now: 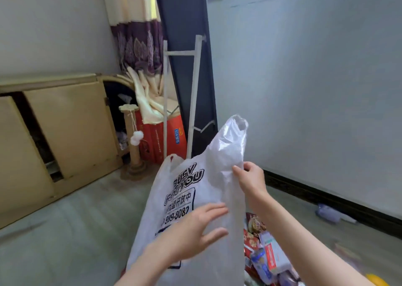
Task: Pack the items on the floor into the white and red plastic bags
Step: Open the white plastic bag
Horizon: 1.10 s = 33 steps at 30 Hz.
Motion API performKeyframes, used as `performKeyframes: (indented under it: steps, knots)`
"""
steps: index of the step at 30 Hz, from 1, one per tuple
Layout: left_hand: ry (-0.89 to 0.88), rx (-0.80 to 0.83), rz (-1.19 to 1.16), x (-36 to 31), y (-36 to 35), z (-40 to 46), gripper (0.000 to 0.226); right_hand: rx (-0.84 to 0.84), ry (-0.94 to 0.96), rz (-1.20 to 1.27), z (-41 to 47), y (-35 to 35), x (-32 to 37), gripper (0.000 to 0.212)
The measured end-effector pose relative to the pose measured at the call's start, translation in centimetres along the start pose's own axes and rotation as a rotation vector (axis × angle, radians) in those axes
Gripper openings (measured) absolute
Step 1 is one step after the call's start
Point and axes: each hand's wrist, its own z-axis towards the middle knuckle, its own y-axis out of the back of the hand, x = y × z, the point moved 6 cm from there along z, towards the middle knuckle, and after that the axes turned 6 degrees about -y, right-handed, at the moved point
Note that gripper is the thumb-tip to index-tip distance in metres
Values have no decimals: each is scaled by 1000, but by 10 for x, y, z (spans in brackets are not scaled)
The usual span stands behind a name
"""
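Note:
A white plastic bag [195, 190] with black print hangs upright in front of me, its two handles pointing up. My right hand [250, 177] pinches the bag's right edge just below the taller handle. My left hand [195, 231] lies flat against the bag's front with fingers spread and straight. Behind the bag, at lower right, several packaged items [265, 255] lie heaped on the floor in red, white and blue wrappers. A sliver of red [123, 271] shows at the bag's lower left edge; I cannot tell what it is.
A tan cabinet [65, 129] lines the left wall. A cat scratching post [133, 142] and a red box [163, 137] stand in the corner beside a white rack [193, 94] and a dark panel. A small pale object [328, 214] lies by the right wall's baseboard.

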Motion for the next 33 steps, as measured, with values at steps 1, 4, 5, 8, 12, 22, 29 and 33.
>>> performKeyframes:
  steps: [1,4,5,8,12,22,29,33]
  knots:
    - [-15,-31,-10,-4,4,4,62,15,31,6,-1,12,1,13]
    - [-32,-190,37,-6,26,18,60,139,106,54,-3,35,4,22]
    - [-45,-259,69,-5,34,25,53,178,123,33,-3,41,4,22]
    - [-79,-422,143,-6,56,46,36,271,156,-106,2,54,1,16]
    - [-50,-403,115,-2,51,73,50,348,245,-332,10,66,-4,12]
    - [-141,-156,-158,2,12,84,67,485,340,-427,3,70,15,33]
    - [-19,-612,2,15,43,64,12,-130,480,-565,8,72,30,8]
    - [441,-747,-34,39,60,49,16,-357,724,-677,-25,51,27,16]
